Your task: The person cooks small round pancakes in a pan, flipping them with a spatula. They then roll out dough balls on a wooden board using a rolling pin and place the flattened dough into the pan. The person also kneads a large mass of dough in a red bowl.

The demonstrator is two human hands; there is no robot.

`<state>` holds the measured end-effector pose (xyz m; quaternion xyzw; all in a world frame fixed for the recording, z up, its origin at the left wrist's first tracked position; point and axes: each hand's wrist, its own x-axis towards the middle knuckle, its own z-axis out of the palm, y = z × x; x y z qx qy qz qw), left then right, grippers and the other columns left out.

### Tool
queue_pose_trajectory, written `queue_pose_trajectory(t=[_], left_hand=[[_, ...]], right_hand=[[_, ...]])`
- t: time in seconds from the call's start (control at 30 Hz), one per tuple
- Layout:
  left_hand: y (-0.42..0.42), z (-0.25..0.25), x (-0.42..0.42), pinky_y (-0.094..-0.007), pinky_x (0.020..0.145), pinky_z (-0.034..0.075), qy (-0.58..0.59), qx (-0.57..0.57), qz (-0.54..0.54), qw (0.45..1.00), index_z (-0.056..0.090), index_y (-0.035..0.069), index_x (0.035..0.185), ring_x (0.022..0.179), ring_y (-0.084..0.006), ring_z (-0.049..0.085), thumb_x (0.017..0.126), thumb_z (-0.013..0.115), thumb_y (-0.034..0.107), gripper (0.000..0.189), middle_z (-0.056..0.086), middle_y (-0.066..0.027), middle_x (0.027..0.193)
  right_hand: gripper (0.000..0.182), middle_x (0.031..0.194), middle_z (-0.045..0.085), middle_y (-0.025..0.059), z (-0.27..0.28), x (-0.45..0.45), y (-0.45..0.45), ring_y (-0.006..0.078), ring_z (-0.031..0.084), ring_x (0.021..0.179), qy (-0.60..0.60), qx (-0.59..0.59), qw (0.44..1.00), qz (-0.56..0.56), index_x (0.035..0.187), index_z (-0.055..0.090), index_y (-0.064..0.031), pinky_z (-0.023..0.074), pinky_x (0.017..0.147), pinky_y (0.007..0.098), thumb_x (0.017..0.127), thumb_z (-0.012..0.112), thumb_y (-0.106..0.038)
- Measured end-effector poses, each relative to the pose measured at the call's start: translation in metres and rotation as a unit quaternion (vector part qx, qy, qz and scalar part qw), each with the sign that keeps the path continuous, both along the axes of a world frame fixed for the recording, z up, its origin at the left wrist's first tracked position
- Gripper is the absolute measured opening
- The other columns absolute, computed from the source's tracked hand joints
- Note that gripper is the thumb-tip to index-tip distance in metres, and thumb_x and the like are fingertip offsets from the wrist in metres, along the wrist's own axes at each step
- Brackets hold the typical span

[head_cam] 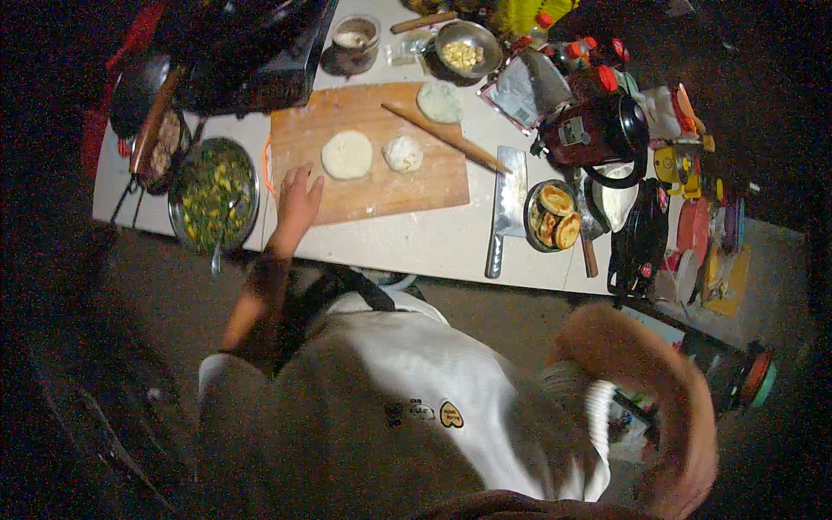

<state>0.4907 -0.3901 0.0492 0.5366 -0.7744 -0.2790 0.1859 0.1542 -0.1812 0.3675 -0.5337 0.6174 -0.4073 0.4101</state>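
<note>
My left hand [300,196] rests palm down on the left edge of a wooden board [403,185], thumb and fingers apart, holding nothing. Just right of its fingertips lies a flat round of dough [347,155], and beyond that a thicker floured dough piece [403,154]. A tapered wooden rolling pin [442,136] lies slantwise across the board's right edge. Near it is a greenish-white round [440,102] at the board's far corner. My right arm, blurred, bends at the lower right and runs to the bottom edge; my right hand is out of view.
Left of the board stands a metal bowl of chopped green and yellow filling [218,195]. At right are a cleaver [509,195], a bowl of browned flatbreads [558,224], a dark red kettle [585,138] and bottles. A metal bowl with pale pieces [467,52] stands behind.
</note>
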Motion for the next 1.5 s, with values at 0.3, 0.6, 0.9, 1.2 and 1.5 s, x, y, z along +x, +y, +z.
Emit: queue_pose_trajectory(t=[0.3, 0.6, 0.9, 1.2, 1.5], left_hand=[[0.036, 0.009, 0.029, -0.0389, 0.091, 0.038, 0.019, 0.032, -0.03, 0.999, 0.053, 0.0, 0.11, 0.104, -0.034, 0.048, 0.084, 0.056, 0.02, 0.034, 0.051, -0.0193, 0.11], [0.045, 0.008, 0.02, -0.0391, 0.089, 0.04, 0.0, -0.028, -0.059, 0.998, 0.056, 0.002, 0.107, 0.104, -0.0318, 0.049, 0.082, 0.058, 0.02, 0.032, 0.052, -0.0171, 0.11], [0.045, -0.001, 0.024, -0.0385, 0.09, 0.04, -0.017, -0.015, -0.066, 0.998, 0.056, 0.001, 0.106, 0.104, -0.0326, 0.05, 0.082, 0.056, 0.022, 0.032, 0.052, -0.0176, 0.112], [0.029, 0.007, 0.027, -0.0372, 0.092, 0.037, 0.007, 0.022, -0.133, 0.991, 0.055, -0.003, 0.106, 0.103, -0.0334, 0.05, 0.085, 0.052, 0.019, 0.03, 0.054, -0.0201, 0.108], [0.001, 0.034, -0.012, -0.0343, 0.078, 0.042, 0.002, 0.012, -0.256, 0.967, 0.056, 0.001, 0.106, 0.088, -0.0254, 0.052, 0.088, 0.052, 0.02, 0.027, 0.054, -0.0158, 0.101]], right_hand=[[0.029, 0.082, 0.062, 0.0133, 0.099, 0.036, 0.064, 0.0275, 0.06, 0.073, 0.169, -0.062, 0.911, 0.371, 0.101, 0.055, -0.0029, 0.0485, 0.071, 0.0376, 0.081, 0.058, -0.024], [0.025, 0.078, 0.062, 0.0144, 0.101, 0.054, 0.089, 0.0298, 0.06, 0.072, 0.207, -0.043, 0.898, 0.385, 0.09, 0.058, -0.0031, 0.0483, 0.069, 0.039, 0.08, 0.06, -0.026], [0.025, 0.074, 0.062, 0.0155, 0.095, 0.054, 0.113, 0.032, 0.06, 0.07, 0.226, 0.019, 0.928, 0.297, 0.079, 0.062, -0.0033, 0.048, 0.068, 0.0404, 0.078, 0.062, -0.028], [0.028, 0.07, 0.062, 0.0167, -0.007, 0.089, 0.194, 0.0342, 0.06, 0.069, 0.297, 0.514, 0.8, 0.089, 0.068, 0.065, -0.0035, 0.0478, 0.067, 0.0418, 0.076, 0.064, -0.03], [0.014, 0.071, 0.063, 0.0139, 0.041, 0.131, 0.215, 0.0335, 0.059, 0.067, 0.279, 0.213, 0.926, -0.138, 0.075, 0.063, 0.002, 0.0462, 0.068, 0.038, 0.076, 0.062, -0.012]])
